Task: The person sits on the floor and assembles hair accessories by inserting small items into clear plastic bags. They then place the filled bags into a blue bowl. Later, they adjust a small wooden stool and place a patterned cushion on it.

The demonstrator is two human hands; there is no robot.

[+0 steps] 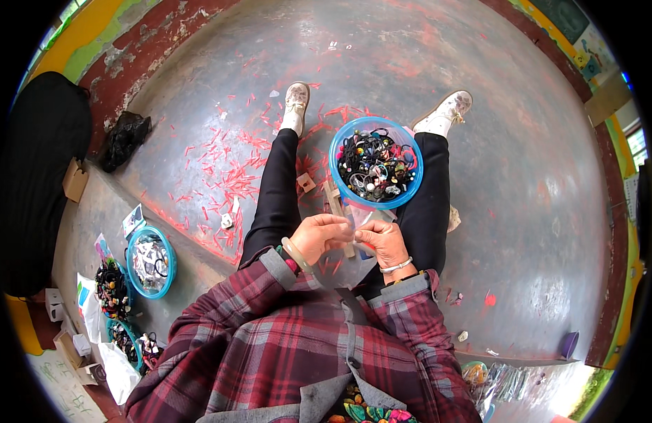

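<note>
My left hand and my right hand meet in front of my lap, fingers pinched close together. Between and below them hangs thin see-through plastic that looks like a small bag, gripped by both hands. A reddish bit shows at the right fingertips, too small to make out. Just beyond the hands, against my right leg, a round blue basket holds a heap of mostly black hair ties with colourful beads. Wooden pieces lie partly hidden beneath the hands and basket.
Red scraps litter the grey floor around my left leg. To the left stand another blue basket with packaged pieces, bundles of dark hair ties, white bags and a black bag. Clear packets lie at lower right near a purple cup.
</note>
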